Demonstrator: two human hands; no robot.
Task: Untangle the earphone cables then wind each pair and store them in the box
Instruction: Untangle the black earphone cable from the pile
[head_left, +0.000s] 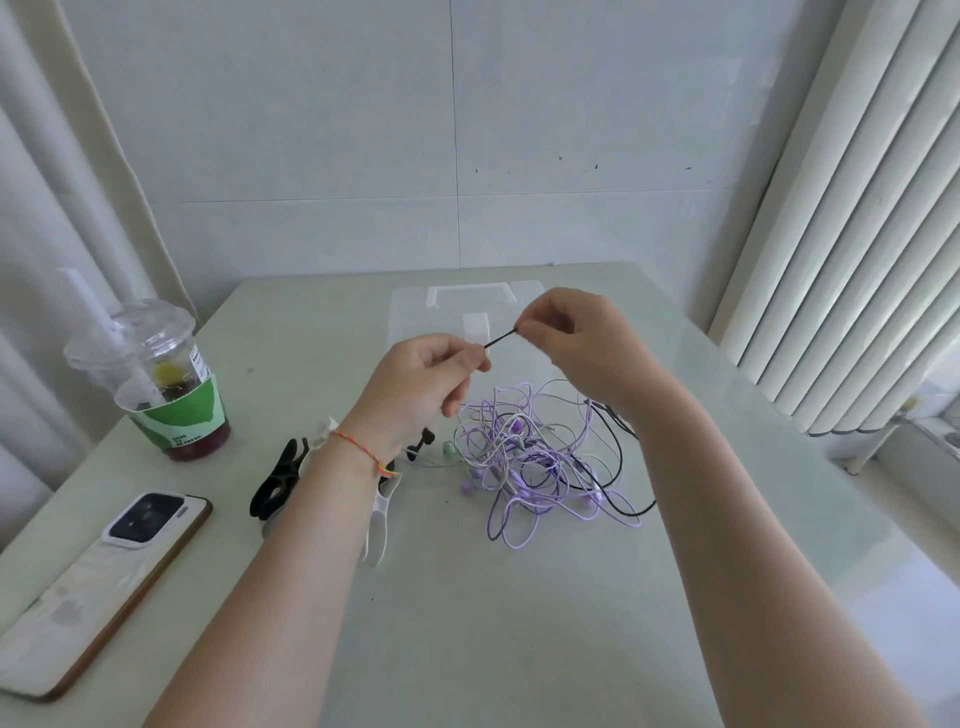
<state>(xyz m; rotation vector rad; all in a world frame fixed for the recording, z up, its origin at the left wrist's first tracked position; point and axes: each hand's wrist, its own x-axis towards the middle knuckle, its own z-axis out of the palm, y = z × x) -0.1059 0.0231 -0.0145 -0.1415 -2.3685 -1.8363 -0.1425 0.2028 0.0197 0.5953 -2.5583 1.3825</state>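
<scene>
- While both forearms reach in from the near edge of the worktop (519, 623), a phone (98, 587) lies camera-side up by the near left corner.
- Black clips (278, 480) and white clips (378, 519) lie left of centre, partly under the left wrist, which wears a red string bracelet (358, 449).
- At the centre sits the tangle (530, 467) of purple, white and black earphone cables, with small purple and green earbuds showing among the loops.
- Raised above the tangle, the left hand (421, 384) pinches one end of a short black cable (501, 338) between thumb and forefinger, other fingers curled.
- Its other end is pinched by the right hand (576, 343), so the black cable runs taut between them; the hands are close together but not touching.
- At the left edge stands a lidded plastic cup (166, 384) with a green sleeve and straw.
- Beyond the hands, near the far edge, rests a clear box (415, 317).
</scene>
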